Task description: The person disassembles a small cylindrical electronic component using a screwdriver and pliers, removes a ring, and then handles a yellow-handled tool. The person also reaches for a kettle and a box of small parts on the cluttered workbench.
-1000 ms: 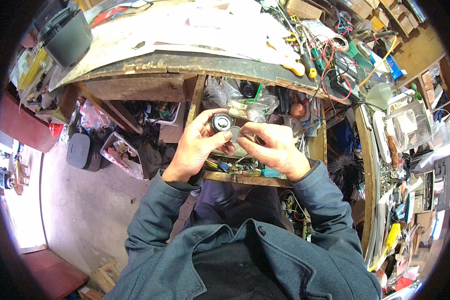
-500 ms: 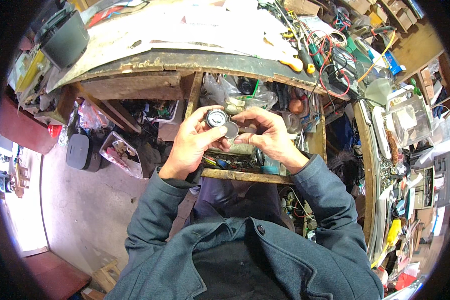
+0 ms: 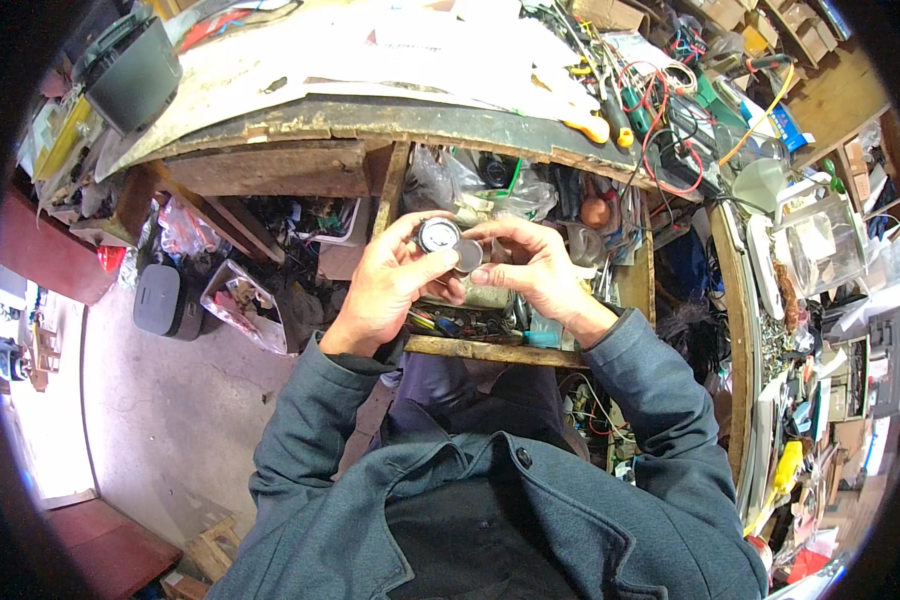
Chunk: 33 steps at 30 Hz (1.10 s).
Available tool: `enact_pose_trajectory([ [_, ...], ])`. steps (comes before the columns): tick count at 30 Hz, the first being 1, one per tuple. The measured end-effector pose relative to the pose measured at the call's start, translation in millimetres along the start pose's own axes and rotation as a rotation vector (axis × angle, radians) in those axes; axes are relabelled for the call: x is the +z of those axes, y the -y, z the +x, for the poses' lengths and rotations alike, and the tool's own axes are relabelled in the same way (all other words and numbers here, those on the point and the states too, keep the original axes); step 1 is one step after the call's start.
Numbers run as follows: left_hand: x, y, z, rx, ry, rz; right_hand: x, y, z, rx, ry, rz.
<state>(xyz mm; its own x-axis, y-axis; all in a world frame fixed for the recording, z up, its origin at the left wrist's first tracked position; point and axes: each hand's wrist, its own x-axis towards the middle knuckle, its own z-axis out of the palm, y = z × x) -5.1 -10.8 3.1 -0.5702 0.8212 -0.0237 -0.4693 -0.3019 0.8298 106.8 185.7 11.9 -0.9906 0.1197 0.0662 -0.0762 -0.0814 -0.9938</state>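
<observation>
No readable text or signs.

Benchtop paper [image 3: 410, 60] glaring white, fisheye-bent edges, black vignetted corners

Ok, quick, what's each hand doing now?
Left hand: closed, holding the round black-rimmed part.
Right hand: curled at the grey disc; grip cannot be told.

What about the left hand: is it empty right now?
No, the left hand is holding a round dark-rimmed piece.
</observation>
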Motion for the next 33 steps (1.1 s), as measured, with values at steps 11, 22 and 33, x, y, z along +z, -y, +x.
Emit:
enact_pose_trajectory([
  [11,1,-1,1,0.023,0.024,-0.009,-2,4,1,0.093,0.028,0.241],
  [22,1,-3,-1,0.005,0.029,0.027,-5,9,-1,0.119,0.118,0.274],
  [33,9,-1,-3,0.078,0.005,0.193,-4,5,2,0.034,-0.01,0.152],
])
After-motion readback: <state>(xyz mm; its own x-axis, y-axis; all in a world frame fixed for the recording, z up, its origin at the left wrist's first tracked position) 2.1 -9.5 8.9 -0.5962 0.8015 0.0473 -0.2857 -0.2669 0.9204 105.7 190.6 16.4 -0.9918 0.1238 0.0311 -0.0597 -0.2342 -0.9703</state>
